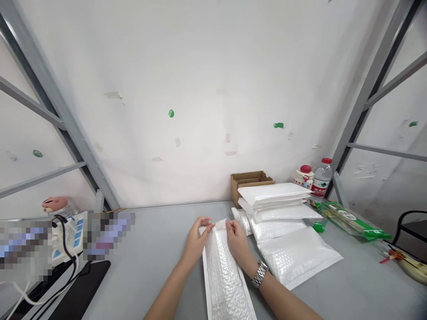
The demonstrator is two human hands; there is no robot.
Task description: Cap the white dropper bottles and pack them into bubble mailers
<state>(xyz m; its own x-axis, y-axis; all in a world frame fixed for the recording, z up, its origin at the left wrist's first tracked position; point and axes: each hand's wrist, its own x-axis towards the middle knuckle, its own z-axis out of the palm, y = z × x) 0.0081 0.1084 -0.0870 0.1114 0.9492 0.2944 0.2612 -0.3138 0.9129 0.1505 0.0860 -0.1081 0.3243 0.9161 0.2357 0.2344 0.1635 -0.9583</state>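
Observation:
A long white bubble mailer (223,275) lies on the grey table in front of me, its flap end pointing away. My left hand (198,235) pinches the left corner of that flap end between thumb and fingers. On the opposite corner, my right hand (237,238) grips the edge in the same way; a metal watch (259,274) is on that wrist. Between the two hands a pale flap strip (220,224) shows. Right beside my right hand, several more white bubble mailers (300,255) are spread and stacked.
Behind the mailer stack (273,193) stands an open cardboard box (235,189). A water bottle (322,178), a red-lidded jar (304,175) and a green plastic package (353,222) sit at the right. Cables, a power strip (68,238) and a black flat object (83,289) occupy the left.

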